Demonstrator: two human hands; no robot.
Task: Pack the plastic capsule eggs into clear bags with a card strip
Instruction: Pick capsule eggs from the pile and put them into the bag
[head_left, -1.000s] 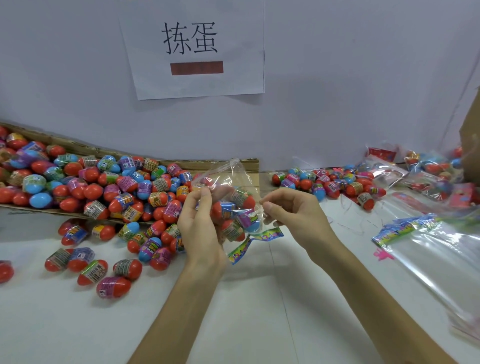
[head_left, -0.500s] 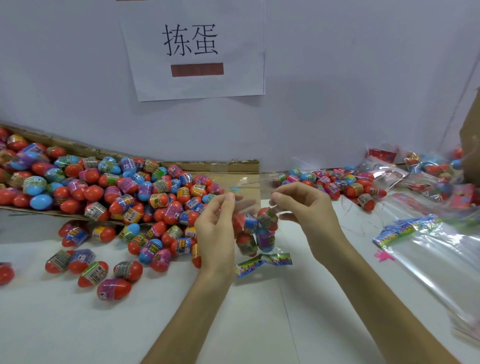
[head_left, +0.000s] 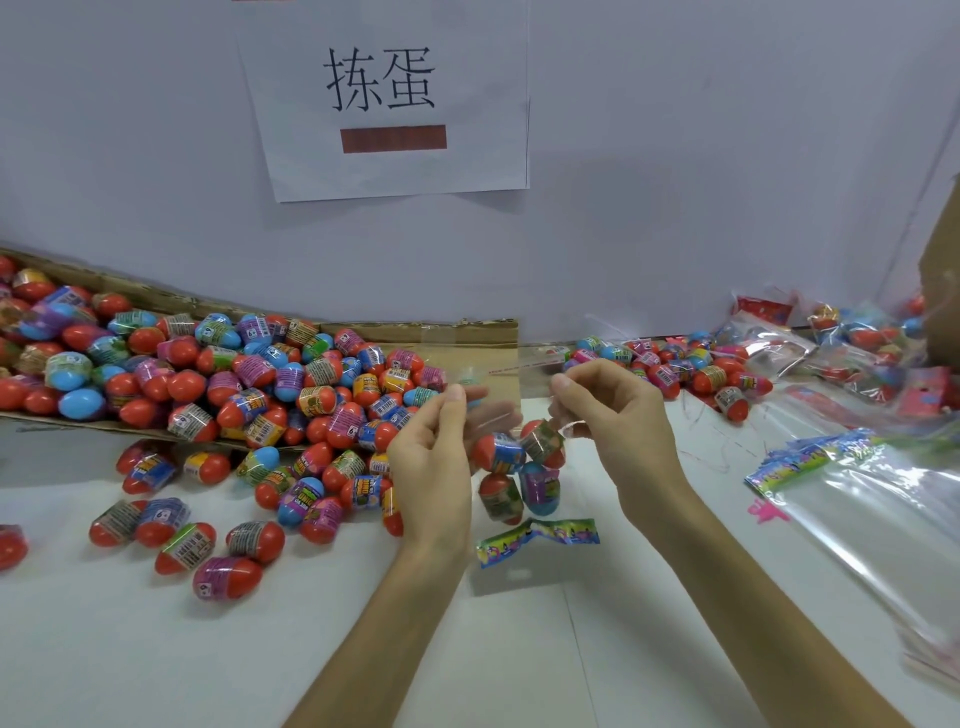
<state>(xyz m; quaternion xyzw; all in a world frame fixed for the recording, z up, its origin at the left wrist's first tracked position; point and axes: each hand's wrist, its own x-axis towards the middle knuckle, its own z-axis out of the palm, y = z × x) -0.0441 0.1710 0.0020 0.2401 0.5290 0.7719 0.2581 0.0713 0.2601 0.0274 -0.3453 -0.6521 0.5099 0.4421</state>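
White table (head_left: 156, 649) below: I've raised the bag (head_left: 501, 384) upright over its middle, left hand (head_left: 431, 467) and right hand (head_left: 613, 415) each apparently pinching its mouth taut. The eggs (head_left: 519, 467) and card strip (head_left: 537, 538) have dropped low, so it's ready to seal.

Left hand (head_left: 431, 467) and right hand (head_left: 613, 415) pinch the top of a clear bag (head_left: 511, 410) above the table (head_left: 156, 649). Four eggs (head_left: 519, 467) hang inside, a card strip (head_left: 537, 538) at its bottom. Loose eggs (head_left: 234, 395) lie left.

Cardboard tray (head_left: 483, 338) cut off left; bag stack (head_left: 883, 525) blurs at right edge
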